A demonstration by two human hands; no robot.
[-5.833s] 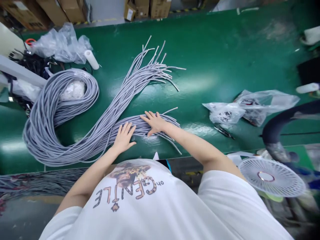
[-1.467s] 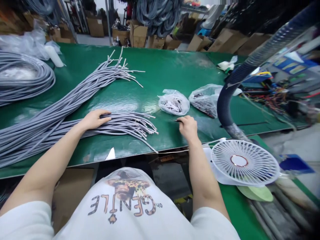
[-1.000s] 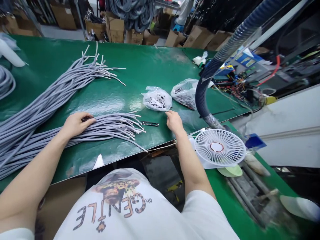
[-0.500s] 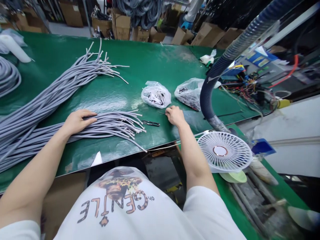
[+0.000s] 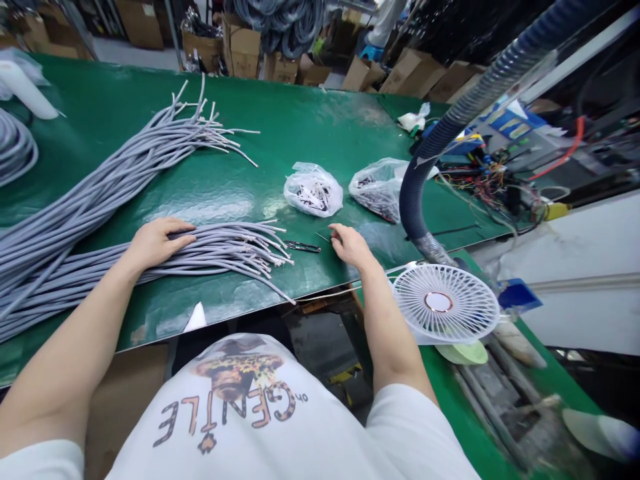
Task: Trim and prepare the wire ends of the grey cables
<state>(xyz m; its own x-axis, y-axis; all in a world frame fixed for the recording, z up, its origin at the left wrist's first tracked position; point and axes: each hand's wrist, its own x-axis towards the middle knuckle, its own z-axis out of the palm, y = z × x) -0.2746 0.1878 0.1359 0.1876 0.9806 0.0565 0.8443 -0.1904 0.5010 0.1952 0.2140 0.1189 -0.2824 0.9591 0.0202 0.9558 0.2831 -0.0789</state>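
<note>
My left hand point(image 5: 159, 245) lies over the near bundle of grey cables point(image 5: 220, 250), its thumb on top and its fingers along the far side, closed on some of them. The cables' stripped, pale ends fan out to the right. Just beyond those ends lie small black thread snips point(image 5: 303, 247) on the green table. My right hand point(image 5: 351, 245) is to the right of the snips, its fingers pinched on a thin metal rod point(image 5: 323, 237) that points left. The rest of the rod is hidden by the fingers.
Two plastic bags of small parts, one white point(image 5: 314, 192) and one clear point(image 5: 377, 190), sit beyond my right hand. A second cable bundle point(image 5: 150, 150) lies farther back. At right are a dark flexible hose point(image 5: 414, 193), a white fan point(image 5: 445, 303) and tangled wires point(image 5: 483, 175).
My right hand has moved slightly down, towards me, and away from the white bag, with the thin rod in its fingers. My left hand stays on the cables.
</note>
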